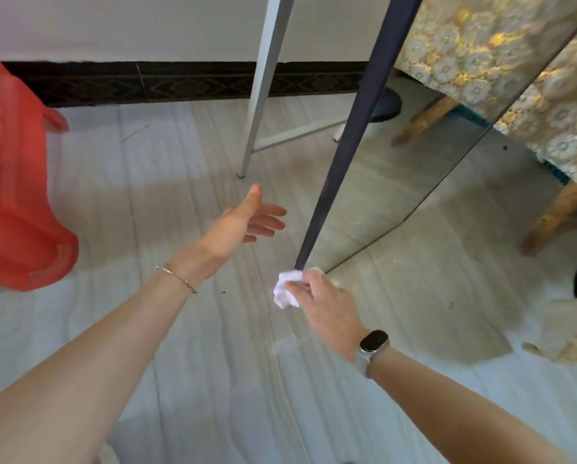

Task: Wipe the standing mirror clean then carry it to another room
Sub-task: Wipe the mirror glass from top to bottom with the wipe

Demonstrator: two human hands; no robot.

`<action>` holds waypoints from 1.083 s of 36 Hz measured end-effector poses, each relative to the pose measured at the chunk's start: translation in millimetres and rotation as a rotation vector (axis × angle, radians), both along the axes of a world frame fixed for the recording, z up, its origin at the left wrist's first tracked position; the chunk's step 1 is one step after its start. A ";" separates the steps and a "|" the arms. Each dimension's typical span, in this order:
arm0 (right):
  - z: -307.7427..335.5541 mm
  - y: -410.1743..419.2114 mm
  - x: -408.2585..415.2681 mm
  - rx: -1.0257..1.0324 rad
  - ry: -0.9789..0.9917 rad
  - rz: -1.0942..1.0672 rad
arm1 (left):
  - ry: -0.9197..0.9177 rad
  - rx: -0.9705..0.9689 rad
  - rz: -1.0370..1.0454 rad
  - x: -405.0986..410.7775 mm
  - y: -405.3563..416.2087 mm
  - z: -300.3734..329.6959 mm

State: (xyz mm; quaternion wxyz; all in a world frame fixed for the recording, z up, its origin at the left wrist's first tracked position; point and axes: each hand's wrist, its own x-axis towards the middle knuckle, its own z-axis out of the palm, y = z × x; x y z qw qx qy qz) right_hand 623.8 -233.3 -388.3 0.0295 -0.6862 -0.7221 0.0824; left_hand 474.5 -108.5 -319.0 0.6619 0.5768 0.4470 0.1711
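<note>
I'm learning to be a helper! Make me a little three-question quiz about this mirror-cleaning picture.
1. True or false: the right hand holds a crumpled white tissue at the bottom corner of the mirror.
2. What is the left hand holding?
A. a spray bottle
B. nothing, it is open
C. the mirror's frame
3. Fill the gap: the plastic stool on the left is ____ in colour.

Key: 1 true; 2 B; 3 red.
</note>
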 end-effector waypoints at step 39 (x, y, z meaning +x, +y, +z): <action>62.7 -2.9 16.9 0.141 0.048 -0.025 | -0.264 0.282 0.015 22.9 -2.5 84.1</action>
